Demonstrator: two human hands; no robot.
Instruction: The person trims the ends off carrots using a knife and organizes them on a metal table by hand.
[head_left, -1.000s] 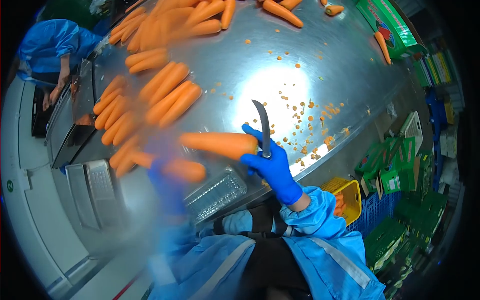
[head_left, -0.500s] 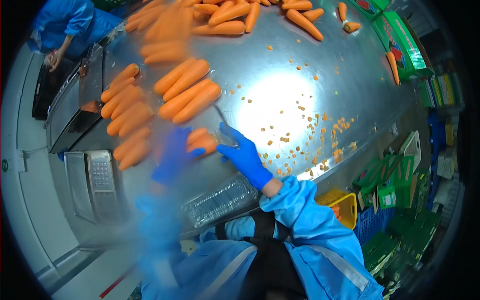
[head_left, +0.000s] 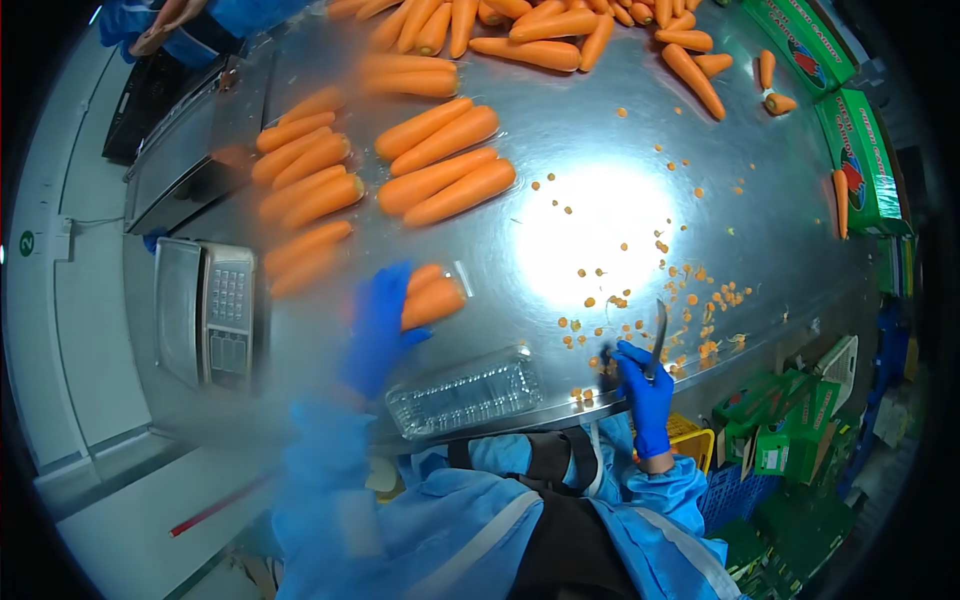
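My left hand, in a blue glove and slightly blurred, grips the left end of a pair of carrots, fingers above and thumb below. A small clear edge shows at the pair's right end. In my blue-gloved right hand is a knife, its thin blade pointing away from me over the table's near edge. An empty clear plastic tray lies at the table edge between my hands. Paired carrots lie in rows beyond my left hand.
Cut carrot ends are scattered over the metal table. Loose carrots are heaped at the back. Green boxes stand at the right, a weighing scale at the left. Another person's arm shows at top left.
My right hand has moved right and toward me with the knife, away from the carrot pair. My left hand stays at the pair. The view has shifted.
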